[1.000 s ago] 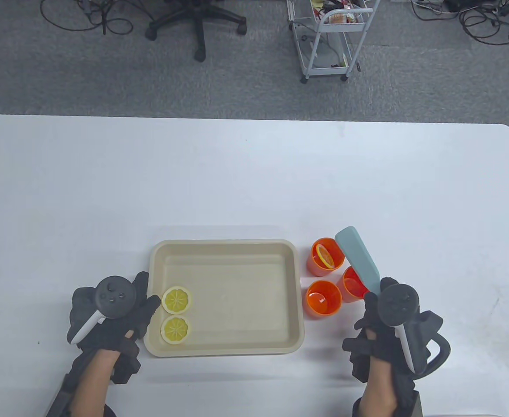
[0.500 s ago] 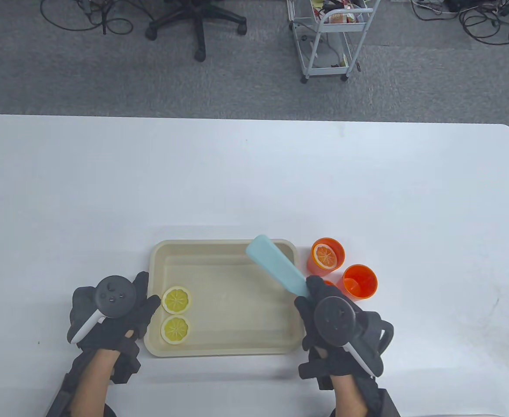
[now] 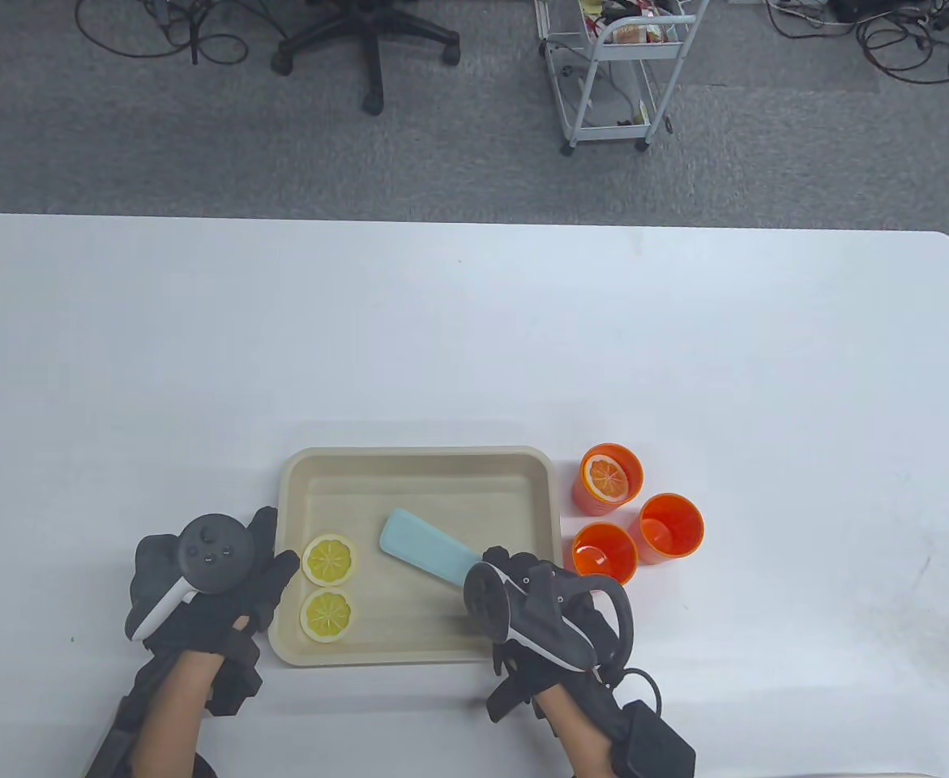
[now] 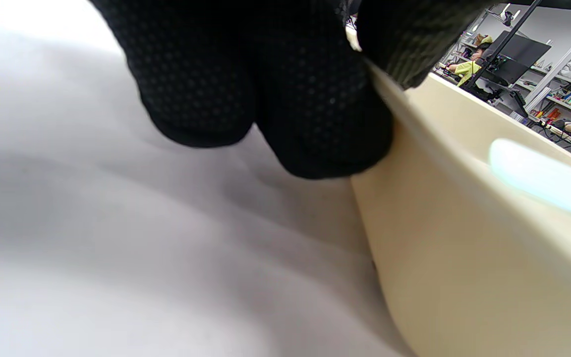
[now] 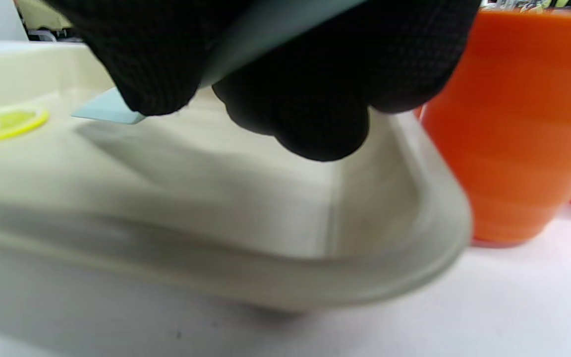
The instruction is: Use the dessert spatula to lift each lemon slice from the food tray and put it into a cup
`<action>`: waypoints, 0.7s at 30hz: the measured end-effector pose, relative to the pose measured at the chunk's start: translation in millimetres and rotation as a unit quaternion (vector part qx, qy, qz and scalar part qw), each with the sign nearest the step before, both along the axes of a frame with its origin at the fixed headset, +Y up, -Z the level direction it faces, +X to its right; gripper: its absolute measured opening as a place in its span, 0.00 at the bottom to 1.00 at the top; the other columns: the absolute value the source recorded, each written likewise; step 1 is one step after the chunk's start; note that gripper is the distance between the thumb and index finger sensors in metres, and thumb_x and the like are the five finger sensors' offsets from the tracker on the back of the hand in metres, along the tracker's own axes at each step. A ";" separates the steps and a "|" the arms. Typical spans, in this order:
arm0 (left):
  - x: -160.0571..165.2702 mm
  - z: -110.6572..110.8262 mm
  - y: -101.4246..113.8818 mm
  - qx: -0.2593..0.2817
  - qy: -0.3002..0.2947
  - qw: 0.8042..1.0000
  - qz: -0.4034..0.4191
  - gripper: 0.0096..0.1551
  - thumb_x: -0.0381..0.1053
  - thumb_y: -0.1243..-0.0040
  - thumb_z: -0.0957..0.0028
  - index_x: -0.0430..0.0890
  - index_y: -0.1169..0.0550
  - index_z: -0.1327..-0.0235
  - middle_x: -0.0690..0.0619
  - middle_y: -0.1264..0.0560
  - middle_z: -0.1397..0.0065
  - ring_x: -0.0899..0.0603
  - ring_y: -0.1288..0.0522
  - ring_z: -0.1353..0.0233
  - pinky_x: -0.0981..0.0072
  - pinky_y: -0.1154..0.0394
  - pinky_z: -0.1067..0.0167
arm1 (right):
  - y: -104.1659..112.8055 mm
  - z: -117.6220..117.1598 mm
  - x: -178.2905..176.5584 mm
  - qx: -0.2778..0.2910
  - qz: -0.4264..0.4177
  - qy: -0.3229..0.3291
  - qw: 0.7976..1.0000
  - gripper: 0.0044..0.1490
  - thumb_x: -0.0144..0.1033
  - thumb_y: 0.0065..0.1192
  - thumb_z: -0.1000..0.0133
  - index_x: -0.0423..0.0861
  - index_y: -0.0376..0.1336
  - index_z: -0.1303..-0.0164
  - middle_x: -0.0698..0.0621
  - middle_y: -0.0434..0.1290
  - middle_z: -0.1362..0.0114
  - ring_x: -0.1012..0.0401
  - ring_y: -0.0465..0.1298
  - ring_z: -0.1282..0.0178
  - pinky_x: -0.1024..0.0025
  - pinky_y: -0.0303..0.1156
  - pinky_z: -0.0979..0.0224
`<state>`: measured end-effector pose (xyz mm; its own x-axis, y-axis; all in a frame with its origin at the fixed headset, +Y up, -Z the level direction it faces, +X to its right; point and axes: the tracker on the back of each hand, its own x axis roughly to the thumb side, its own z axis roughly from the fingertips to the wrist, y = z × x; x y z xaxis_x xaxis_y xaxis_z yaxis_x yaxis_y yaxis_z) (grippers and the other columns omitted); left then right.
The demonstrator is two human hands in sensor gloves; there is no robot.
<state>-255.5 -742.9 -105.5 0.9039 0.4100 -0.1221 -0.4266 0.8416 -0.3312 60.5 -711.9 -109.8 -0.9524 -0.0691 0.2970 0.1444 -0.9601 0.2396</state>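
Two lemon slices lie at the left end of the beige food tray (image 3: 417, 460), one further back (image 3: 329, 559) and one nearer the front (image 3: 327, 616). My right hand (image 3: 515, 596) grips the handle of the pale blue dessert spatula (image 3: 425, 555). Its blade sits low over the tray floor and points left at the rear slice, a short gap away. In the right wrist view the blade (image 5: 109, 110) stops short of a slice (image 5: 5, 123). My left hand (image 3: 227, 579) rests its fingers (image 4: 315, 124) against the tray's left wall. Three orange cups stand right of the tray; the far one (image 3: 609, 478) holds a slice.
The other two cups, one on the right (image 3: 671, 527) and one nearer the front (image 3: 604, 553), stand close to my right wrist and look empty. The near cup (image 5: 518, 124) almost touches the tray's right rim. An office chair and a cart stand on the floor beyond the white table (image 3: 474, 324).
My right hand has carried the spatula from above the cups leftward and down into the tray, towards the slices. The left hand and both slices have not moved.
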 end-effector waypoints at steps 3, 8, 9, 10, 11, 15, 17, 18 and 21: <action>0.0 0.0 0.0 -0.001 0.000 1.000 0.000 0.44 0.57 0.39 0.36 0.35 0.40 0.17 0.52 0.19 0.42 0.57 0.13 0.55 0.60 0.14 0.49 | -6.3 -1.3 -5.8 -0.012 0.003 0.004 1.000 0.36 0.49 0.69 0.42 0.46 0.63 0.26 0.51 0.79 0.37 0.59 0.85 0.48 0.58 0.79 0.40; 0.0 0.0 0.0 -0.001 0.001 1.000 0.000 0.43 0.57 0.39 0.36 0.35 0.40 0.17 0.53 0.18 0.43 0.58 0.12 0.56 0.60 0.14 0.50 | -15.5 -0.2 -15.2 -0.001 0.033 0.010 0.999 0.36 0.49 0.68 0.42 0.48 0.63 0.25 0.50 0.78 0.36 0.58 0.85 0.45 0.57 0.78 0.38; 0.0 0.0 0.0 -0.001 0.001 1.000 -0.001 0.43 0.57 0.39 0.36 0.35 0.40 0.17 0.53 0.18 0.43 0.58 0.12 0.56 0.60 0.14 0.50 | -17.0 -0.2 -17.1 0.001 0.040 0.014 0.999 0.36 0.50 0.67 0.42 0.48 0.63 0.25 0.52 0.78 0.36 0.58 0.85 0.45 0.57 0.78 0.38; -0.1 0.1 0.0 -0.001 0.001 1.000 -0.001 0.43 0.57 0.39 0.36 0.35 0.40 0.17 0.53 0.18 0.43 0.58 0.12 0.56 0.60 0.14 0.50 | -18.0 -0.1 -18.4 -0.004 0.042 0.014 0.999 0.37 0.50 0.67 0.42 0.48 0.62 0.24 0.52 0.78 0.36 0.58 0.85 0.45 0.57 0.78 0.38; -0.1 0.1 0.0 0.000 0.001 1.000 -0.001 0.44 0.57 0.39 0.36 0.35 0.40 0.17 0.53 0.18 0.43 0.58 0.12 0.57 0.60 0.14 0.50 | -19.0 0.2 -19.6 -0.007 0.040 0.016 0.999 0.37 0.50 0.67 0.42 0.48 0.62 0.24 0.52 0.78 0.36 0.58 0.85 0.45 0.57 0.78 0.38; -0.1 0.1 0.0 0.000 0.001 1.000 -0.001 0.43 0.57 0.39 0.36 0.35 0.39 0.17 0.53 0.18 0.43 0.58 0.12 0.57 0.61 0.14 0.50 | -23.2 1.5 -24.4 -0.010 0.039 0.025 0.999 0.37 0.50 0.66 0.41 0.48 0.62 0.24 0.52 0.77 0.35 0.58 0.84 0.45 0.57 0.78 0.38; 0.0 0.1 0.0 -0.001 0.001 1.000 0.000 0.43 0.57 0.39 0.36 0.35 0.39 0.17 0.53 0.18 0.43 0.58 0.12 0.57 0.60 0.14 0.50 | -22.4 2.7 -26.4 -0.003 0.037 0.033 0.999 0.37 0.50 0.66 0.41 0.48 0.62 0.24 0.52 0.77 0.35 0.58 0.84 0.45 0.57 0.78 0.37; 0.0 0.1 0.0 -0.001 0.001 1.000 0.000 0.43 0.57 0.39 0.36 0.35 0.40 0.17 0.53 0.18 0.43 0.58 0.12 0.57 0.60 0.14 0.50 | -21.9 3.4 -27.6 0.004 0.034 0.037 0.999 0.37 0.51 0.66 0.41 0.48 0.62 0.24 0.52 0.77 0.35 0.58 0.84 0.45 0.57 0.77 0.37; 0.0 0.0 -0.1 -0.001 0.000 1.000 0.000 0.43 0.57 0.39 0.36 0.35 0.40 0.17 0.53 0.18 0.43 0.58 0.12 0.57 0.60 0.14 0.50 | -20.5 4.3 -30.1 0.012 0.026 0.047 0.998 0.36 0.50 0.66 0.41 0.48 0.62 0.24 0.52 0.77 0.35 0.58 0.84 0.45 0.57 0.77 0.37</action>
<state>-255.6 -743.0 -105.5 0.9036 0.4102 -0.1236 -0.4272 0.8408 -0.3325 30.4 -732.4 -105.4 -0.9148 -0.1268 0.3834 0.2160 -0.9559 0.1991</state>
